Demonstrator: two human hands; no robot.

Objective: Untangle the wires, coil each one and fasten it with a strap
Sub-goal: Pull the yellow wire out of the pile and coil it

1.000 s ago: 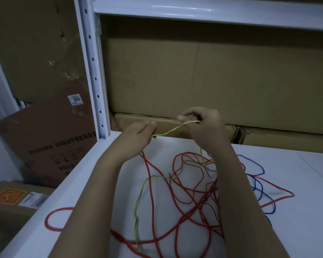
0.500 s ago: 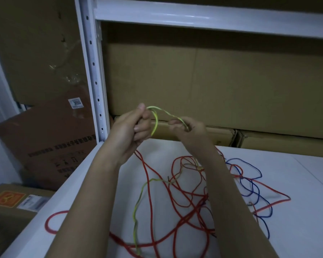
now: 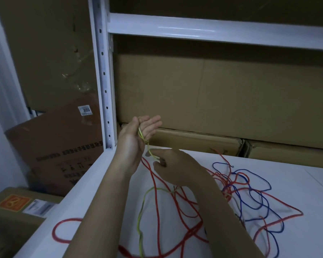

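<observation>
White shelf point(image 3: 296, 185), tangled red wire point(image 3: 158, 207), blue wire point(image 3: 257, 200), yellow-green wire point(image 3: 139, 224) lying on it

View: we have one, worn on the head.
Facing: we look forward and down over a white shelf point(image 3: 296, 175), toward stacked cardboard boxes point(image 3: 213, 94).
Nearness: close; both forearms fill our lower frame.

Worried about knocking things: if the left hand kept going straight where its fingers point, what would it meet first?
Probably the cardboard box at the shelf's back; the left hand points up and right toward it. Depth is unclear.
</observation>
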